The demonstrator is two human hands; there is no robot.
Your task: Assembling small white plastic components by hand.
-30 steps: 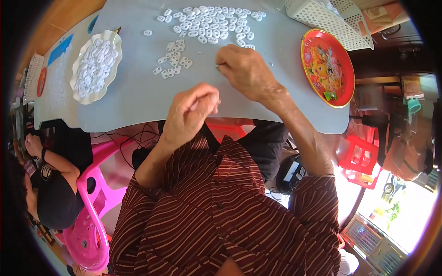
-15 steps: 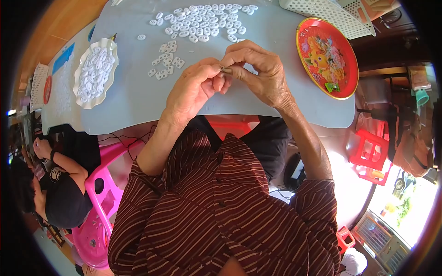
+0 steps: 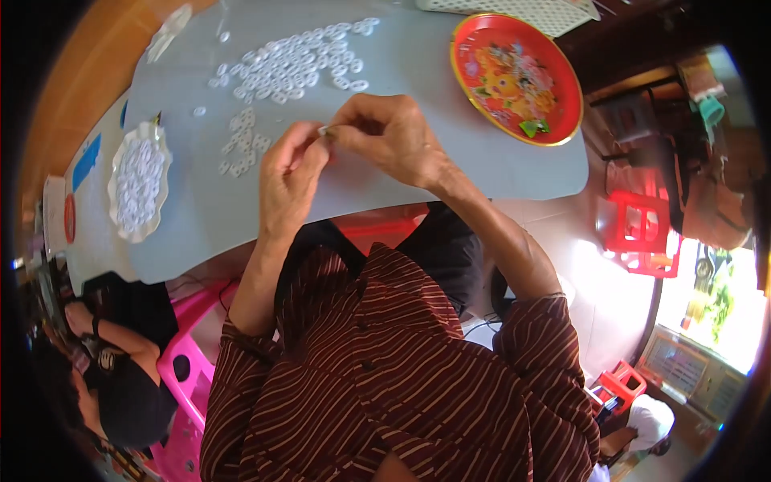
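Observation:
Above the grey table's near part, my left hand [image 3: 287, 181] and my right hand [image 3: 395, 138] meet with closed fingers. Between their fingertips shows a small whitish piece [image 3: 324, 130], too small and blurred to name; both hands pinch at it. Beyond them lies a spread of white oval plastic pieces with holes [image 3: 293, 66]. Closer to my left hand is a little group of flat, squarish white pieces with holes [image 3: 242, 146]. A scalloped white dish [image 3: 115, 210], heaped with white ovals, stands further left.
A round red tray [image 3: 474, 76] with a flower print holds a green scrap [image 3: 530, 128] at the right. Behind it is a white perforated basket [image 3: 554, 16]. A seated person [image 3: 132, 394] is at lower left beside a pink chair [image 3: 189, 377]. Red stools [image 3: 638, 229] stand at right.
The view has shifted, so the table and pieces appear further left and tilted. My hands stay together, fingertips pinched, and the whitish piece now shows between them.

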